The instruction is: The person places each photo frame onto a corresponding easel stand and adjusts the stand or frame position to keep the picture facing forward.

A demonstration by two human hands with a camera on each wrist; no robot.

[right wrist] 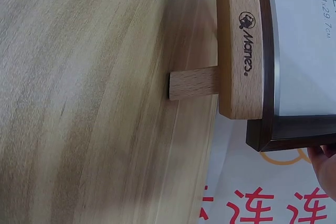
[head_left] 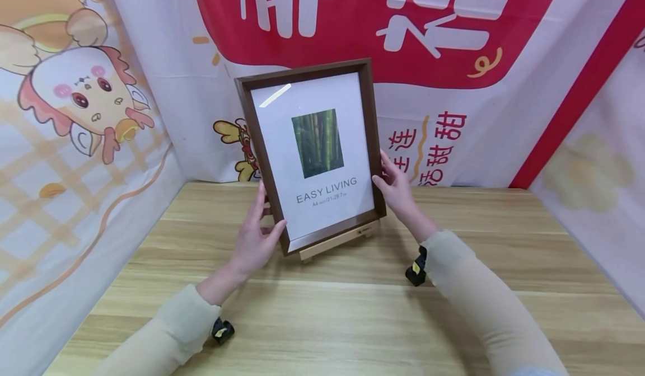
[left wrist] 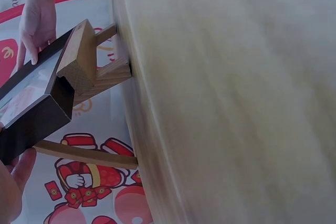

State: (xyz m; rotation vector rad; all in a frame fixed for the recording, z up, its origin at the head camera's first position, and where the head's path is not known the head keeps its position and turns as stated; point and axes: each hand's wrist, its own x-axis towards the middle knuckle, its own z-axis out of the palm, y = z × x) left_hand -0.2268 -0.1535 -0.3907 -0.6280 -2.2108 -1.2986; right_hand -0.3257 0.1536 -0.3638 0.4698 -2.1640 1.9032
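A dark brown picture frame [head_left: 373, 135] stands tilted on a small wooden easel [head_left: 339, 241]. Behind its glass is a white sheet with a bamboo picture and the words "EASY LIVING". My left hand [head_left: 256, 241] holds the frame's lower left side, thumb at the front edge, the other fingers partly hidden. On the opposite side my right hand [head_left: 397, 191] grips the right edge with its thumb in front. The right wrist view shows the easel's ledge [right wrist: 241, 66] under the frame's bottom edge. In the left wrist view the easel's legs [left wrist: 113, 72] reach the table.
The wood-grain table [head_left: 322, 320] extends in front of and around the easel. Printed cloths enclose it, with a red and white backdrop [head_left: 453, 85] behind and a cartoon cloth [head_left: 60, 197] at left. A small black device [head_left: 416, 267] sits at each wrist.
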